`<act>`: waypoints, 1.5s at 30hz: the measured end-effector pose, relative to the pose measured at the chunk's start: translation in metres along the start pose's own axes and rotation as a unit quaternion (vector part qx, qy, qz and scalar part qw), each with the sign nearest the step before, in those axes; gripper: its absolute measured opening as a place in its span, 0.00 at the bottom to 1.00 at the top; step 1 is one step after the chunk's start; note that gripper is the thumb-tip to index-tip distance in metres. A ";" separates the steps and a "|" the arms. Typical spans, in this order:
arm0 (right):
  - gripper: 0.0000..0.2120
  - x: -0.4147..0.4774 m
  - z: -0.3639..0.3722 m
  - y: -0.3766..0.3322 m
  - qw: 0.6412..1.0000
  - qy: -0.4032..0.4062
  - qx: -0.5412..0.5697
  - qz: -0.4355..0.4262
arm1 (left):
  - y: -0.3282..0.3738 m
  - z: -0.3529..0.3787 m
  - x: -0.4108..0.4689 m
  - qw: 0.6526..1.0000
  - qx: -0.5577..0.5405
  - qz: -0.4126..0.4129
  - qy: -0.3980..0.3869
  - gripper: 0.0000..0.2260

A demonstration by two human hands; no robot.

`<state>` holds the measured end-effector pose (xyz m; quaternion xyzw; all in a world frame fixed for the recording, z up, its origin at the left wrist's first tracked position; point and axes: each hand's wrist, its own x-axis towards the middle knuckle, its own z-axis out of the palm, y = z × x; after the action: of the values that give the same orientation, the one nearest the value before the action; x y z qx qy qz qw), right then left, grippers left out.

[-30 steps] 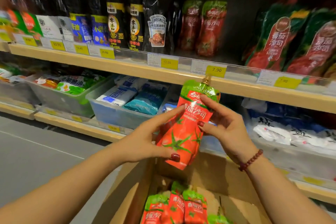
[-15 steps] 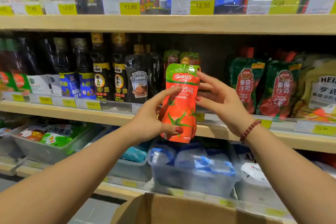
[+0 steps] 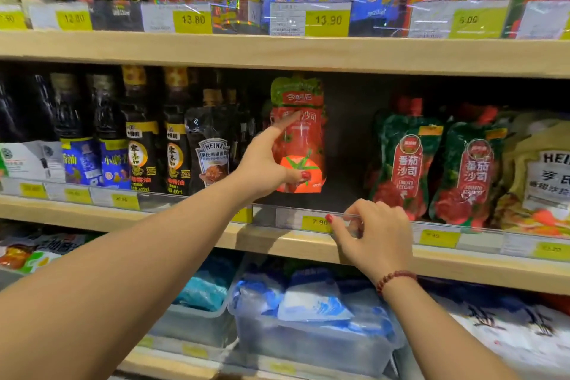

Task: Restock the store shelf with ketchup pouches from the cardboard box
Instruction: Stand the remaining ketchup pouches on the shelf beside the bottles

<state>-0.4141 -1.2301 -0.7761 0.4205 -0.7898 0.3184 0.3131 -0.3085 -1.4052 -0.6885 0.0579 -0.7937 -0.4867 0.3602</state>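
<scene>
Red and green soft ketchup pouch (image 3: 297,136) with a tomato picture standing upright on the pale wooden middle shelf (image 3: 185,225), behind the clear plastic rail (image 3: 308,216) with yellow price tags. Left hand (image 3: 265,163) holding the pouch: thumb pressing low on the front, pointer finger lying up across the front, other fingers hidden behind. Right hand (image 3: 374,233) lower down, apart from the pouch, fingers curling and pinching the top edge of the clear rail just beside the yellow 7.90 tag (image 3: 317,222). Standing just left of the pouch: dark sauce bottles (image 3: 172,139). Standing well to the right: two green and red tomato pouches (image 3: 431,163). Sitting below: clear plastic bin (image 3: 308,339) with blue bags.
</scene>
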 end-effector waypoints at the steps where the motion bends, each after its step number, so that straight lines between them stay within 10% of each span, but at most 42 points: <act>1: 0.12 0.000 0.002 0.000 1.000 0.006 -0.002 -0.003 | -0.003 0.002 0.004 1.000 0.005 0.003 -0.003 0.43; 15: 0.12 -0.002 0.008 0.001 0.999 0.036 0.004 -0.010 | -0.041 0.014 0.031 0.966 0.217 -0.049 -0.131 0.51; 45: 0.13 -0.004 0.011 0.002 0.997 0.068 -0.005 -0.039 | -0.074 0.043 0.063 0.930 0.362 -0.044 -0.037 0.54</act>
<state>-0.4167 -1.2363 -0.7860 0.4268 -0.7510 0.3299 0.3808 -0.4013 -1.4397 -0.7273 0.2011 -0.9255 -0.1833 0.2635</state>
